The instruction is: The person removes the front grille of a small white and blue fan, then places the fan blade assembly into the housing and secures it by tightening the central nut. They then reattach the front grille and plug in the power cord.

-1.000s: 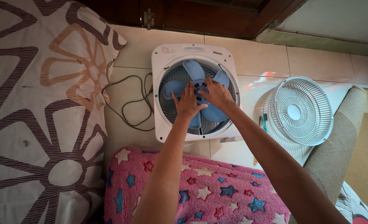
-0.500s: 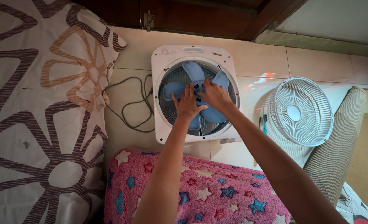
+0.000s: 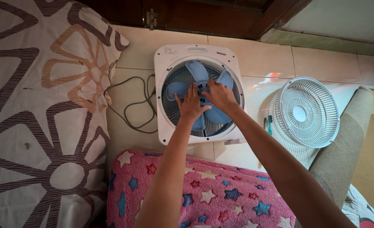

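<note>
A white square box fan (image 3: pixel 166 71) lies flat on the tiled floor with its front grille off and its light blue blades (image 3: pixel 195 69) bare. My left hand (image 3: pixel 190 104) rests flat on the blades, fingers spread, just left of the hub. My right hand (image 3: pixel 220 96) lies on the hub area with its fingers curled over the centre; whether it grips the hub is unclear. The hub itself is hidden under my hands.
A round white fan grille (image 3: pixel 307 112) lies on the floor to the right. A dark power cord (image 3: pixel 132 109) loops left of the fan. A patterned mattress (image 3: pixel 39 118) is at left, a pink star blanket (image 3: pixel 220 194) below, a rolled mat (image 3: pixel 343 152) at right.
Both hands have stayed on the blades; the blades have turned a little under them.
</note>
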A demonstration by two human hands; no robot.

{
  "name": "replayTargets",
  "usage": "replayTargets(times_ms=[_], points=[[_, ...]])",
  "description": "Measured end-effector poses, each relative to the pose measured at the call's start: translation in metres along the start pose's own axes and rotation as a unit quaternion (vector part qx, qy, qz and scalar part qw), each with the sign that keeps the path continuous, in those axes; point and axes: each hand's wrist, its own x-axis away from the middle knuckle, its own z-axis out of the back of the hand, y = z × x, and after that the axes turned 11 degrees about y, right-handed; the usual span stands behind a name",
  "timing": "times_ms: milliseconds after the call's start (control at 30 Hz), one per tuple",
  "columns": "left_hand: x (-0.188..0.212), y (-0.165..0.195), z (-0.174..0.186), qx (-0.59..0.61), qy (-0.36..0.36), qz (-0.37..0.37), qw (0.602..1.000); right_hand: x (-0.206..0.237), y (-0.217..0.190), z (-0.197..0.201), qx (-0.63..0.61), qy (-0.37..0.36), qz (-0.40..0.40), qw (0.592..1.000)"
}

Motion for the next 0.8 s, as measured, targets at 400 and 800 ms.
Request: replayTargets(times_ms=[400, 800], points=[[-0.002, 0.001, 0.000, -0.004, -0.018, 0.006, 1.000, -0.002, -0.005, 0.010, -0.050, 0.017, -0.013, 0.999], [-0.001, 0.004, 0.002, -0.006, -0.018, 0.006, 1.000, 0.001, 0.002, 0.008, -0.071, 0.037, 0.016, 0.997]])
